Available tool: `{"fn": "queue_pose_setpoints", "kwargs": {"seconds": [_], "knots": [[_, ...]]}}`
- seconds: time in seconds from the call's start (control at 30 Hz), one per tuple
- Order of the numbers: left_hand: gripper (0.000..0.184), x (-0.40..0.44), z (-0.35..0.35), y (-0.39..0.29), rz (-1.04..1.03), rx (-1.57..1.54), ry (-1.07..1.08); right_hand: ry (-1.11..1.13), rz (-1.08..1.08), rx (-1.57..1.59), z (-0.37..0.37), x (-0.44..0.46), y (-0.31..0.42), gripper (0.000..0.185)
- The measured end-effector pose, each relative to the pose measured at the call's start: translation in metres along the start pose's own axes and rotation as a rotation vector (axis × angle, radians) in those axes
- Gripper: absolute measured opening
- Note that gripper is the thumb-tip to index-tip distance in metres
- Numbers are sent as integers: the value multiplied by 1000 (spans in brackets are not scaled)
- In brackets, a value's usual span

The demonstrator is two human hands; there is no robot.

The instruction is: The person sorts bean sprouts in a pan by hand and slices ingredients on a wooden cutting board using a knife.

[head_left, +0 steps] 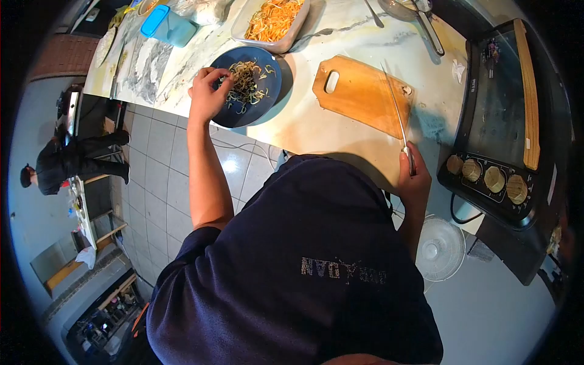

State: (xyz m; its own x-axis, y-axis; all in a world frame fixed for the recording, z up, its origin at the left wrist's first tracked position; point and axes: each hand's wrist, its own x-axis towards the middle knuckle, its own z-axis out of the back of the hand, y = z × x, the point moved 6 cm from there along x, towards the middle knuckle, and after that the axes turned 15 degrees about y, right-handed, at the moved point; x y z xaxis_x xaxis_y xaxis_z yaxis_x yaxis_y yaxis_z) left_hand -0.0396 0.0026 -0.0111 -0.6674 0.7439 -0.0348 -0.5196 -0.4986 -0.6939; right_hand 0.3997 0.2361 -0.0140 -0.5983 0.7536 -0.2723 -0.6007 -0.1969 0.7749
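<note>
My left hand (208, 96) is over the left side of a dark blue plate (272, 100), its fingers curled together; whatever may be between the fingertips is hidden. Thin, pale and dark shredded strands, like sprouts (246, 84), lie heaped and scattered on the plate, just right of those fingers. At the counter's near edge, my right hand (415, 170) is closed around the handle of a long knife (396, 109). The blade points away from me, across the right end of a wooden cutting board (359, 91). Small pale bits lie at that board's right corner.
A clear tub of orange shreds (286, 44) stands behind the plate, with a blue-lidded container (169, 27) to its left. A pan (426, 27) and a spoon (373, 13) lie at the back. An oven (499, 115) borders the right side. Far left, another person (55, 161) stands.
</note>
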Motion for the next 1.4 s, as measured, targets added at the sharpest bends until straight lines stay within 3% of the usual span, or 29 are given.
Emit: {"fn": "queue_pose_setpoints", "kwargs": {"seconds": [0.07, 0.2, 0.3, 0.37, 0.4, 0.6, 0.67, 0.9, 1.03, 1.1, 1.2, 1.4], "knots": [[17, -6, 7, -18, 7, 353, -64, 9, -7, -5, -1, 0, -1, 33], [20, -4, 6, -1, 102, 389, -4, 12, 17, -2, -2, 1, 0, 32], [19, -4, 6, -5, 95, 242, 41, 9, 41, 9, -2, 1, 0, 31], [18, -7, 4, -17, 66, 545, 29, 6, 53, 16, -3, 1, -3, 30], [18, -7, 5, -17, 63, 545, 27, 0, 69, 13, -3, 2, -3, 30], [18, -5, 6, -18, 2, 394, 1, 8, 32, 34, -2, 0, -4, 31], [18, -3, 5, -15, -33, 125, 7, 4, 44, 38, -1, -1, -2, 31], [17, 4, -11, -40, -77, -6, -8, -25, 84, -2, -1, -3, 1, 30], [17, 14, -54, -86, -91, -351, 196, -4, 65, -16, 0, -4, 8, 30], [17, 22, -83, -104, -193, -407, 254, -5, 50, 19, -1, -5, 7, 30], [19, 27, -121, -144, -335, -286, 341, 11, 24, 82, -2, -8, 3, 30], [25, 38, -198, -151, -152, -149, 495, 94, -44, 150, -11, -19, 4, 31]]}}
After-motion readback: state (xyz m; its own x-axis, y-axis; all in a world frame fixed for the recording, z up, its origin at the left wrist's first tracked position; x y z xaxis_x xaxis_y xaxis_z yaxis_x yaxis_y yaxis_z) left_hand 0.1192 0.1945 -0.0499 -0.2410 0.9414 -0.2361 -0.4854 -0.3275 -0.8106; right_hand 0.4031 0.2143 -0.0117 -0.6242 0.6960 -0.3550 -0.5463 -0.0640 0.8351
